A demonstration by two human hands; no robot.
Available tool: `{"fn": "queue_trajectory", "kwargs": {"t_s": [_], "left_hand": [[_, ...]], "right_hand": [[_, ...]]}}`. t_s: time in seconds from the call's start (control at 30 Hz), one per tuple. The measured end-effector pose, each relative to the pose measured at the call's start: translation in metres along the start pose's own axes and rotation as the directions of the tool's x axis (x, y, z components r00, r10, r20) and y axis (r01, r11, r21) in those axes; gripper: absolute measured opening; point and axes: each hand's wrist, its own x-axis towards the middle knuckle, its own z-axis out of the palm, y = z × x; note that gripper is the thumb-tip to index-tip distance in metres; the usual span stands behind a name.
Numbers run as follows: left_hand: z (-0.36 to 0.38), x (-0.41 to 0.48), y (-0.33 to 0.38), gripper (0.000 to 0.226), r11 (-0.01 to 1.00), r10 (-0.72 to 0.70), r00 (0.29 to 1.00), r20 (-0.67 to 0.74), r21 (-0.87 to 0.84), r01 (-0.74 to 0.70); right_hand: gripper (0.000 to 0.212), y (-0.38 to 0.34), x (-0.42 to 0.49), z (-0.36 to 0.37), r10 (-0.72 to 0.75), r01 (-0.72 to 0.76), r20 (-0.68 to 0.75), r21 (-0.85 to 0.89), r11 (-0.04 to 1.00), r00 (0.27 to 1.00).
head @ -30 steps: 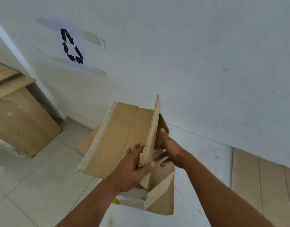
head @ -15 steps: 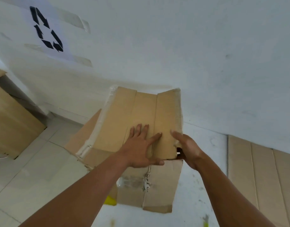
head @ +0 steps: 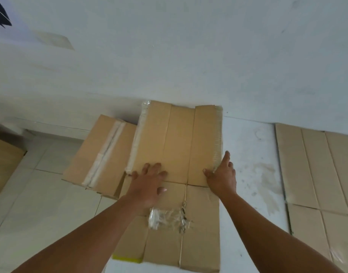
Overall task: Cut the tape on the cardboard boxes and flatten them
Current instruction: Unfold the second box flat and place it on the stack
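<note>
Item: flattened cardboard box [head: 179, 146], brown, lying flat on a white stained surface [head: 253, 164], far edge close to the white wall [head: 188, 56], left part overhanging the tiled floor [head: 41, 194]. Creases run lengthwise across its far panels. A strip of clear tape [head: 135, 142] lines the left edge, and a second strip of tape runs along the right edge. A crumpled tape remnant [head: 167, 217] sticks to the near panel beside the centre seam. Left hand [head: 149, 184]: palm down on the box just past the cross fold, fingers straight and spread, gripping nothing. Right hand [head: 221, 176]: at the box's right edge, fingers extended, thumb resting on the top face, forefinger pointing along the taped edge, nothing enclosed in it. Under the near left corner: a yellow object [head: 125, 258], mostly hidden, kind cannot be told. Left of the box, on the floor and touching or just beside it: a second cardboard box [head: 102, 152], tilted, with a white taped seam [head: 106, 152] down its upper face. Right, well apart on the same surface: flattened cardboard sheets [head: 316, 174], paler. Far left edge: another brown cardboard piece [head: 3, 164], partly cut off. On the wall, upper left: part of a black printed mark [head: 0, 14] and a loose piece of tape [head: 53, 39].
</note>
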Motion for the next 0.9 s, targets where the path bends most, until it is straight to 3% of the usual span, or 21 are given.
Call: {"fn": "queue_trajectory", "kwargs": {"t_s": [0.07, 0.17, 0.23, 0.4, 0.5, 0.57, 0.63, 0.7, 0.77, 0.9], "left_hand": [[0.003, 0.005, -0.009, 0.054, 1.0, -0.006, 0.99, -0.142, -0.021, 0.003], [0.018, 0.01, -0.023, 0.049, 0.999, 0.012, 0.945, -0.327, -0.042, -0.028], [0.033, 0.011, -0.033, 0.049, 0.999, 0.014, 0.931, -0.365, -0.029, -0.026], [0.052, 0.013, -0.044, 0.056, 0.998, -0.022, 0.901, -0.434, -0.064, -0.007], [0.053, 0.014, -0.044, 0.055, 0.964, -0.118, 0.844, -0.524, -0.264, -0.029], [0.052, 0.015, -0.046, 0.042, 0.919, -0.205, 0.788, -0.581, -0.392, -0.051], [0.046, 0.017, -0.047, 0.028, 0.853, -0.346, 0.767, -0.541, -0.522, 0.016], [0.032, 0.014, -0.041, 0.026, 0.773, -0.481, 0.79, -0.381, -0.61, 0.177], [0.019, 0.013, -0.035, 0.027, 0.751, -0.505, 0.824, -0.256, -0.601, 0.274], [-0.003, 0.01, -0.032, 0.03, 0.764, -0.504, 0.836, -0.218, -0.565, 0.313]], "right_hand": [[0.086, 0.007, -0.014, 0.019, -0.14, 0.115, -0.075, -0.272, 0.955, 0.987], [0.063, 0.02, -0.029, 0.052, -0.357, 0.344, 0.056, -0.441, 0.829, 0.932], [0.061, 0.029, -0.031, 0.068, -0.314, 0.33, 0.11, -0.439, 0.836, 0.943], [0.064, 0.038, -0.027, 0.087, -0.312, 0.29, 0.027, -0.458, 0.84, 0.95], [0.072, 0.039, -0.026, 0.088, -0.308, 0.269, -0.029, -0.411, 0.871, 0.951], [0.075, 0.037, -0.028, 0.083, -0.249, 0.216, -0.068, -0.319, 0.923, 0.966], [0.077, 0.031, -0.033, 0.076, -0.111, 0.075, -0.144, -0.231, 0.97, 0.983], [0.083, 0.02, -0.04, 0.07, 0.047, -0.086, -0.184, -0.211, 0.974, 0.982], [0.09, 0.009, -0.043, 0.063, 0.176, -0.2, -0.134, -0.191, 0.961, 0.975], [0.104, 0.001, -0.035, 0.044, 0.275, -0.278, -0.04, -0.124, 0.953, 0.961]]}}
